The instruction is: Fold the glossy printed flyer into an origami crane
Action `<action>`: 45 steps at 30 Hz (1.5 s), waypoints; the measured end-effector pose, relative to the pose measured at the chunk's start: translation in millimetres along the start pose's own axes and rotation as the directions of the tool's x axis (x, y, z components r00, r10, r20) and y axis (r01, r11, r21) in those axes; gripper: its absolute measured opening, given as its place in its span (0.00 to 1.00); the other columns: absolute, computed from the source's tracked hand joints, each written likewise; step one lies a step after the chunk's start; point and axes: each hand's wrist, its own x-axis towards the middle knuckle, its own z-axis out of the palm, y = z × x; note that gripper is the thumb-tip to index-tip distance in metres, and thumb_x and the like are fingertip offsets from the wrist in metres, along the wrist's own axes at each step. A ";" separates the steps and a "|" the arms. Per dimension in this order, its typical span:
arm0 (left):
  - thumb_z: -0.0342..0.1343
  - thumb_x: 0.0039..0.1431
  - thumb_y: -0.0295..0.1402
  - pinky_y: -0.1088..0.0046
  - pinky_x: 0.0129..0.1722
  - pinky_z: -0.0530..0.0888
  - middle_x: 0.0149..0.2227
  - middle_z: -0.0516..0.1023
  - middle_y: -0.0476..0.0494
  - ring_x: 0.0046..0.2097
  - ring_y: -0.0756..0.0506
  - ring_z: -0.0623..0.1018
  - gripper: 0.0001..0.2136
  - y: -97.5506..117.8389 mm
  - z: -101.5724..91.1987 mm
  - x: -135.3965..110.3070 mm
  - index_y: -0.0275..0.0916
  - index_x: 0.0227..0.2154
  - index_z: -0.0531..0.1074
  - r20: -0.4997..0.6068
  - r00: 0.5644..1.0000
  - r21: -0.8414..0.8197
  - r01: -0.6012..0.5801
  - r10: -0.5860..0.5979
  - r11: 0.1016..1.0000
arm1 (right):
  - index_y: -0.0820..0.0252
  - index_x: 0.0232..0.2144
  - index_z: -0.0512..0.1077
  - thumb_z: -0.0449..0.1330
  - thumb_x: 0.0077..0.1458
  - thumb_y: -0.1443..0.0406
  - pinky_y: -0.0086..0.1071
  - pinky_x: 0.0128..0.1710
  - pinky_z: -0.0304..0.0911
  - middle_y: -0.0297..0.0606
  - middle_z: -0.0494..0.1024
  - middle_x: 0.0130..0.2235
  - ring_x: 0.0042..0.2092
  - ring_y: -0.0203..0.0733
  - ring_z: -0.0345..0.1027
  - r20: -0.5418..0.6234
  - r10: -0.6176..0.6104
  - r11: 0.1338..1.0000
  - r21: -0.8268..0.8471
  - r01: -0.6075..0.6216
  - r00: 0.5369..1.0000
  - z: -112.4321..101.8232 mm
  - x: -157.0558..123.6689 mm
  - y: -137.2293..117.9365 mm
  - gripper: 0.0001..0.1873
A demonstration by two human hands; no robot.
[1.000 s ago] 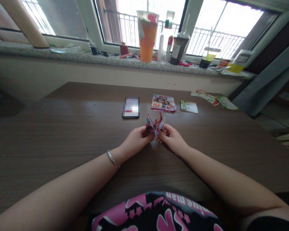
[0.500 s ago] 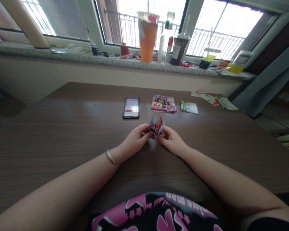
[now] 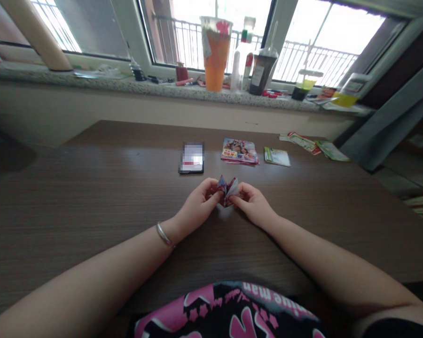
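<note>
A small folded piece of printed paper point(image 3: 228, 188), red, blue and white, stands between my two hands just above the brown wooden table point(image 3: 91, 188). My left hand point(image 3: 197, 206), with a silver bangle on the wrist, pinches its left side. My right hand point(image 3: 252, 204) pinches its right side. Both hands have their fingers closed on the paper, and its lower part is hidden by my fingertips.
A phone point(image 3: 192, 157) lies flat just beyond my hands. To its right lie a printed leaflet point(image 3: 239, 151), a green card point(image 3: 277, 156) and more leaflets point(image 3: 305, 142). On the stone windowsill point(image 3: 127, 85) stand an orange drink cup point(image 3: 215, 52), bottles and a dark cup point(image 3: 261, 69).
The folded paper's two upright flaps have been pressed down and together, so it now stands lower and more compact between my fingers. My hands stayed in place.
</note>
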 end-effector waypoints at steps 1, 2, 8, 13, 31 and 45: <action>0.55 0.58 0.36 0.76 0.35 0.71 0.32 0.74 0.50 0.34 0.50 0.75 0.08 0.7 0.0 -0.1 0.37 0.36 0.68 -0.006 1.000 -0.010 -0.001 0.001 1.000 | 0.58 0.26 0.66 0.64 0.49 0.59 0.31 0.32 0.63 0.33 0.77 0.28 0.31 0.37 0.71 0.000 0.005 1.000 -0.013 -0.005 1.000 0.0 -0.3 -0.1 0.12; 0.56 0.57 0.36 0.76 0.34 0.71 0.31 0.74 0.50 0.33 0.50 0.74 0.08 1.0 -0.1 -0.2 0.37 0.35 0.68 -0.010 1.000 -0.017 0.001 -0.001 1.000 | 0.58 0.26 0.66 0.65 0.49 0.58 0.31 0.32 0.64 0.33 0.77 0.28 0.31 0.37 0.71 -0.003 0.005 1.000 -0.023 -0.005 1.000 0.1 -0.6 -0.3 0.12; 0.58 0.56 0.39 0.75 0.34 0.71 0.30 0.76 0.50 0.33 0.50 0.76 0.10 -1.3 -0.8 0.5 0.37 0.31 0.67 0.004 0.999 -0.045 0.049 -0.049 0.998 | 0.56 0.32 0.69 0.67 0.45 0.52 0.33 0.34 0.69 0.32 0.77 0.30 0.31 0.37 0.72 -0.060 -0.010 0.986 0.167 0.019 0.998 2.6 -0.8 -6.8 0.19; 0.59 0.55 0.36 0.76 0.34 0.72 0.32 0.76 0.49 0.34 0.50 0.76 0.10 -0.2 1.6 -0.8 0.38 0.35 0.67 -0.028 0.999 -0.055 0.022 -0.024 0.998 | 0.55 0.27 0.67 0.68 0.42 0.50 0.35 0.33 0.72 0.30 0.76 0.26 0.28 0.38 0.72 -0.113 -0.011 0.985 0.167 0.030 0.994 4.3 -1.2 -9.9 0.20; 0.56 0.55 0.31 0.75 0.38 0.73 0.33 0.74 0.49 0.35 0.51 0.76 0.04 8.7 4.0 -6.3 0.37 0.32 0.69 -0.086 0.995 0.069 -0.037 0.043 0.997 | 0.56 0.28 0.71 0.65 0.49 0.55 0.33 0.32 0.69 0.33 0.75 0.28 0.29 0.37 0.71 -0.120 -0.136 0.991 -0.030 0.134 0.983 5.5 -10.2 -18.4 0.12; 0.57 0.57 0.32 0.73 0.39 0.75 0.34 0.75 0.48 0.35 0.50 0.77 0.05 11.5 3.1 -9.2 0.38 0.35 0.71 -0.061 0.994 0.109 -0.080 0.087 0.991 | 0.56 0.29 0.68 0.63 0.50 0.61 0.29 0.29 0.65 0.31 0.72 0.28 0.29 0.35 0.68 -0.114 -0.152 0.987 -0.068 0.145 0.982 8.5 -11.6 -19.9 0.08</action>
